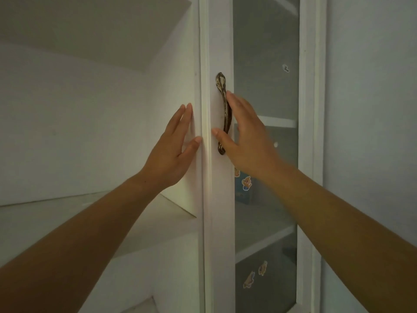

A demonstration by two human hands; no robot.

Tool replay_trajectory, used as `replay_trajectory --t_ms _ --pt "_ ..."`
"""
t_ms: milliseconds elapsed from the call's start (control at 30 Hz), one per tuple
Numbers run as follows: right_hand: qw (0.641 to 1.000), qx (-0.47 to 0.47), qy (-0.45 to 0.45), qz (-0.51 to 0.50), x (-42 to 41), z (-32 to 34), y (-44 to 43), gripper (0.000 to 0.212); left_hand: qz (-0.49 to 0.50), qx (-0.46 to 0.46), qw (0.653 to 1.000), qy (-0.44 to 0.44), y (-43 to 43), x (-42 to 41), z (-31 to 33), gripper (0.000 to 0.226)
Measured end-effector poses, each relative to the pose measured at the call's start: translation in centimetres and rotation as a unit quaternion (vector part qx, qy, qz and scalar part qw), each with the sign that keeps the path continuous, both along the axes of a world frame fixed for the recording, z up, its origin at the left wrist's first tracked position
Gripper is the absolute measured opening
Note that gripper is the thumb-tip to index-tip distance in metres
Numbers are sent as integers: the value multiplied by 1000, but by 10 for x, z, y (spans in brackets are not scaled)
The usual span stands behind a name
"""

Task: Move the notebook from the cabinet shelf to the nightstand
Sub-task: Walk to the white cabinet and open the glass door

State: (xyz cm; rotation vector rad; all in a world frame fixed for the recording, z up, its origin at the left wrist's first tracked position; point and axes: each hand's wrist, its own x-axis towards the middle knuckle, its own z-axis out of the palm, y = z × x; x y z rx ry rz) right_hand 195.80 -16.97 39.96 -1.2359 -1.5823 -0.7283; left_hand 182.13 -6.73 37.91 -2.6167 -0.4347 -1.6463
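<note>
Two bare forearms rise from the bottom corners toward a white cabinet. Left hand (174, 143) is flat and loose, fingers straight and together, palm laid against the inner side panel just left of the door's edge, thumb tip touching that edge, grasping nothing. Right hand (244, 141) is at the bronze handle (224, 114) on the white door frame (220, 199): thumb crosses in front of the handle's lower part, fingers run up along its right side, spread rather than wrapped tight, so I cannot tell if it truly grips. Behind the frosted glass pane (266, 64), a blue notebook (243, 188) with a cartoon figure stands on a shelf (264, 231), just below the right wrist. Cartoon stickers (255, 274) sit lower on the glass. Open shelves on the left look bare.
</note>
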Motion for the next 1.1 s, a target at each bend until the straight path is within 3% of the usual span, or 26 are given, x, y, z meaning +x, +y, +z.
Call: replay_trajectory --t_ms 233,767,1100 --pt "997 60 32 -26 -7 0 5 61 -23 -3 1000 -12 8 3 -4 62" --pt "984 83 154 -24 -25 -1 7 56 -64 -21 998 -17 11 6 -8 62" --pt "978 122 166 -13 -23 -1 16 49 -53 -13 998 -18 13 10 -9 59"
